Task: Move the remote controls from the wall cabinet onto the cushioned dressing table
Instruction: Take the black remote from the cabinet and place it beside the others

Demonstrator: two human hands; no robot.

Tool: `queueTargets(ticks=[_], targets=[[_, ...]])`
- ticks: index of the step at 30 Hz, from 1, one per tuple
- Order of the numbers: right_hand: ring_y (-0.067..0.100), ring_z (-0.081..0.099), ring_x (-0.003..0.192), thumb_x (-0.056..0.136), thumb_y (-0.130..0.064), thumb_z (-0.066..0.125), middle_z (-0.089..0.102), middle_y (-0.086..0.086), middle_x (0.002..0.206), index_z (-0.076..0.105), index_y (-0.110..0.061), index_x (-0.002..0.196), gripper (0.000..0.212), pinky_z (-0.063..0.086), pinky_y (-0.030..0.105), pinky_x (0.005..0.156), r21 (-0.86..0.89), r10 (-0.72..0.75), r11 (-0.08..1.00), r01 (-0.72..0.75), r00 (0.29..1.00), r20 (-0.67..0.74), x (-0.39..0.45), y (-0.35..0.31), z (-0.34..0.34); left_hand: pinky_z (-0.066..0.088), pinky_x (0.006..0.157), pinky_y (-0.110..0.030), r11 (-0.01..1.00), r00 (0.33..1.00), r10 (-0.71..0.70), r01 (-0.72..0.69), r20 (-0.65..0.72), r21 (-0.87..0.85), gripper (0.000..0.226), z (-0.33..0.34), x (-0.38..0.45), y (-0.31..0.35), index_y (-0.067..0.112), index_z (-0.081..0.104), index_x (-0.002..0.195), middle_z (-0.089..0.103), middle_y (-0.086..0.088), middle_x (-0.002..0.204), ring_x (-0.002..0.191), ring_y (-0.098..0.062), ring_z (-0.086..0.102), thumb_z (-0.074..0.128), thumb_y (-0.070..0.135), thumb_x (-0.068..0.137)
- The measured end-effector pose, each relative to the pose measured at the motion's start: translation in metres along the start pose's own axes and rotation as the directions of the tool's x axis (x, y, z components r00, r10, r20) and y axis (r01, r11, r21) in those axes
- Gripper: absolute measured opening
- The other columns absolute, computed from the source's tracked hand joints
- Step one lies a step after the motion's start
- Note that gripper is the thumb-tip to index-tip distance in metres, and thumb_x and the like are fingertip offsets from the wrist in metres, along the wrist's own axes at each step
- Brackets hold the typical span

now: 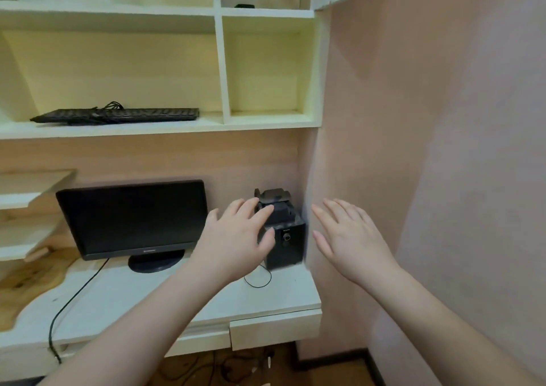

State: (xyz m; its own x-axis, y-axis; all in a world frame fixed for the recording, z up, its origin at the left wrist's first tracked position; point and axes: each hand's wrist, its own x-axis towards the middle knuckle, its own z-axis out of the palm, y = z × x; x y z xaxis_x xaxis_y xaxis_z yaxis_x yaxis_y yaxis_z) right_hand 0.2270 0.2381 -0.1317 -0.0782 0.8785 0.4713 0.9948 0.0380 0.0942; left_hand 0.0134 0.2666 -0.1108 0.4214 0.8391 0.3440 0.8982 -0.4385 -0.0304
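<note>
Both hands empty, fingers spread: left hand (236, 238) and right hand (348, 238) raised before the cabinet (218, 60), likely poised to reach for remotes.

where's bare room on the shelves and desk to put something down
Free: the small cubby right of the keyboard, and the desk front between the monitor stand and the drawer. Crowded: the back right corner, where the black speaker box stands behind the open left hand.
</note>
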Motion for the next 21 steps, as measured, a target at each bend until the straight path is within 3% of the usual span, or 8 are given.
queueTargets(ticks=[8, 15, 21], targets=[[0.030, 0.058, 0.114, 0.087, -0.044, 0.032, 0.062, 0.010, 0.123, 0.059, -0.015, 0.126, 0.055, 0.046, 0.041, 0.094, 0.003, -0.006, 1.000, 0.006, 0.999, -0.039, 0.090, 0.011, 0.000, 0.018, 0.116, -0.049, 1.000, 0.999, 0.018, -0.019, -0.045, -0.022, 0.053, -0.018, 0.083, -0.026, 0.035, 0.026, 0.147, 0.026, 0.004, 0.156, 0.143, -0.014, 0.020, 0.027, 0.048, 0.096], [0.022, 0.043, 0.130, 0.096, -0.042, 0.036, 0.049, 0.003, 0.140, 0.044, -0.021, 0.139, 0.049, 0.030, 0.036, 0.106, -0.007, -0.014, 1.000, 0.013, 0.993, -0.114, 0.172, -0.015, -0.008, 0.023, 0.114, -0.042, 0.996, 0.989, 0.082, -0.087, -0.120, -0.030, 0.055, -0.029, 0.142, -0.075, 0.033, 0.028, 0.147, 0.030, 0.003, 0.155, 0.142, -0.016, 0.025, 0.027, 0.050, 0.095], [0.021, 0.044, 0.127, 0.095, -0.044, 0.037, 0.050, 0.000, 0.137, 0.042, -0.024, 0.139, 0.048, 0.033, 0.034, 0.100, -0.024, -0.004, 1.000, 0.000, 0.985, -0.174, 0.238, -0.043, -0.023, 0.030, 0.109, -0.038, 0.991, 0.974, 0.126, -0.133, -0.186, -0.029, 0.051, -0.054, 0.190, -0.120, 0.032, 0.035, 0.143, 0.038, 0.005, 0.150, 0.137, -0.016, 0.034, 0.030, 0.048, 0.095]])
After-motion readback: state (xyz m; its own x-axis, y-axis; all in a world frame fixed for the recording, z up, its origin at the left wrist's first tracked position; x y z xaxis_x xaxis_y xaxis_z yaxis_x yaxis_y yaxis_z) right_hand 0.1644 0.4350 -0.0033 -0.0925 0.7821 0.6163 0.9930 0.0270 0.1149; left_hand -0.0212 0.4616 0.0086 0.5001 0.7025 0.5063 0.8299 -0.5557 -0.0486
